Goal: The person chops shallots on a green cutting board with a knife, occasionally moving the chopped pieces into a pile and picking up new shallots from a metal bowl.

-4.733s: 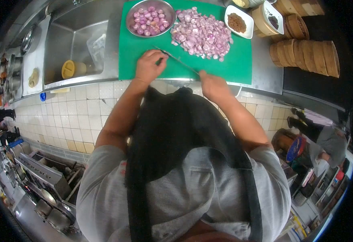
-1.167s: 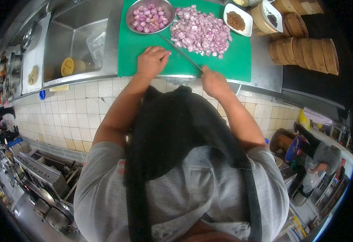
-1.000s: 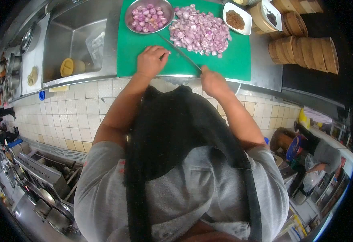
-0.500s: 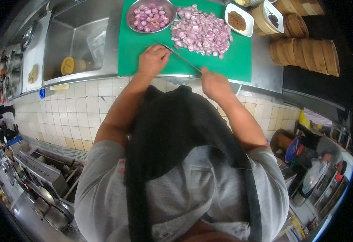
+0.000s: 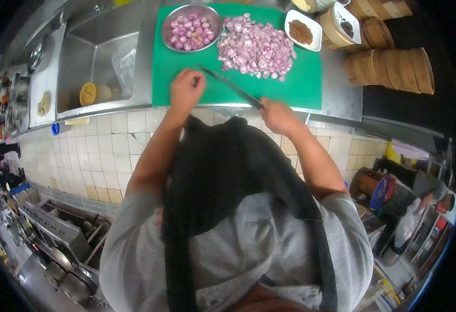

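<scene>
My right hand (image 5: 279,116) is closed around the handle of a knife (image 5: 236,89). The blade slants up and left over the green cutting board (image 5: 303,91), with its broad side showing. To the left of the blade, my left hand (image 5: 185,89) is curled with fingers pressed together near the board's front; whatever they hold is hidden. Beyond the knife lies a heap of sliced shallots (image 5: 256,46). A metal bowl (image 5: 216,37) of peeled whole shallots (image 5: 190,31) stands at the board's back left.
A white dish (image 5: 315,41) of brown paste sits at the back right, beside a tub (image 5: 332,30) with a white dish on top. Bamboo steamers (image 5: 389,70) lie further right. Left is a metal sink (image 5: 100,57) with a yellow-lidded container (image 5: 88,93). Another person (image 5: 426,190) is at far right.
My left hand has drawn back from the blade and toward the left. The knife has turned so more of its flat side shows. The whole view has shifted slightly.
</scene>
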Available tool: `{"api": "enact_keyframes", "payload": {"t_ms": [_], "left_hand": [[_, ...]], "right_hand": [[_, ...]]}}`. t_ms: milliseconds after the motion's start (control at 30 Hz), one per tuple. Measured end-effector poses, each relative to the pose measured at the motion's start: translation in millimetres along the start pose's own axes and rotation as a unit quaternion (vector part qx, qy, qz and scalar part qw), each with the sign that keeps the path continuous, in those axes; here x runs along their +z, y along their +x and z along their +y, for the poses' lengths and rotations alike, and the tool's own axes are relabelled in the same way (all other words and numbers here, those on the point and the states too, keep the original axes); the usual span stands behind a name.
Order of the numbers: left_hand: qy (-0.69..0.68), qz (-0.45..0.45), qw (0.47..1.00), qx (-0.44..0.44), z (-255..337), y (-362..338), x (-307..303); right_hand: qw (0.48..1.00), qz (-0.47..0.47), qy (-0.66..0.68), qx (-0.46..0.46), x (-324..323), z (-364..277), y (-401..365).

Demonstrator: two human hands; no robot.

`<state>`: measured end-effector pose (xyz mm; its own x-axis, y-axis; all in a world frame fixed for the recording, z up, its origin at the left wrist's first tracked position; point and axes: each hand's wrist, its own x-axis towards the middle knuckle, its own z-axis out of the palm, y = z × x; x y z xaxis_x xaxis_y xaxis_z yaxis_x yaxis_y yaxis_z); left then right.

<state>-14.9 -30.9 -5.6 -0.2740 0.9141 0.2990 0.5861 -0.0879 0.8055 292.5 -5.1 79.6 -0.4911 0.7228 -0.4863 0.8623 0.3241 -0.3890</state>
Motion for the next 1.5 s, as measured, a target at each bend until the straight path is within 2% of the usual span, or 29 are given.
{"api": "enact_keyframes", "payload": {"t_ms": [33,133,233,267,300,400,500,600,767,933,1000,1100,1233,1333,1367,1500], "left_hand": [[-0.003,0.002,1.0,-0.008,-1.3,-4.4,-6.7],[0.003,-0.007,1.0,-0.02,-4.7,-15.3,-21.6],[-0.021,-0.004,1.0,-0.018,6.4,-17.9,-23.8],[-0.035,0.001,0.999,-0.016,10.9,-16.7,-23.6],[0.009,-0.028,0.999,0.024,10.1,-14.7,-24.8],[0.087,-0.059,0.983,0.154,62.0,7.2,-26.5],[0.078,-0.129,0.959,0.241,97.1,26.3,-5.4],[0.136,-0.204,0.935,0.256,120.4,38.1,21.1],[0.167,-0.186,0.939,0.236,102.0,51.9,57.4],[0.204,-0.2,0.934,0.214,93.0,64.3,61.6],[0.209,-0.197,0.935,0.208,92.7,68.5,65.1],[0.203,-0.144,0.943,0.219,89.6,78.4,58.9],[0.185,-0.048,0.968,0.16,47.1,124.0,40.1],[0.27,-0.037,0.956,0.108,26.4,159.4,16.0],[0.31,-0.037,0.946,0.092,19.1,169.1,11.4],[0.371,-0.12,0.915,0.102,-6.7,194.0,6.8]], "right_hand": [[1.0,-0.014,0.008,0.006,-0.3,4.1,0.7],[0.998,0.038,0.002,0.051,-8.9,19.1,6.4],[0.993,0.031,-0.042,0.105,-39.4,15.1,2.4],[0.993,0.056,-0.029,0.095,-48.5,13.4,-2.6],[0.993,0.081,-0.018,0.085,-56.2,11.8,-10.0],[0.989,0.137,-0.028,0.055,-73.0,10.0,-22.0],[0.978,0.194,-0.071,0.018,-85.8,3.2,-32.3],[0.961,0.253,-0.107,-0.016,-93.8,-0.6,-40.4],[0.938,0.324,-0.123,-0.009,-119.9,-3.8,-78.6],[0.933,0.335,-0.118,0.06,-136.0,16.5,-120.7],[0.937,0.33,-0.063,0.099,-138.3,23.4,-134.2],[0.93,0.339,-0.002,0.14,-133.6,32.6,-146.5],[0.922,0.341,0.113,0.146,-111.2,48.3,-150.8],[0.937,0.284,0.14,0.146,-98.6,46.4,-147.4],[0.933,0.276,0.198,0.116,-84.9,54.3,-142.5],[0.952,0.119,0.275,0.059,-42.6,63.5,-115.1]]}}
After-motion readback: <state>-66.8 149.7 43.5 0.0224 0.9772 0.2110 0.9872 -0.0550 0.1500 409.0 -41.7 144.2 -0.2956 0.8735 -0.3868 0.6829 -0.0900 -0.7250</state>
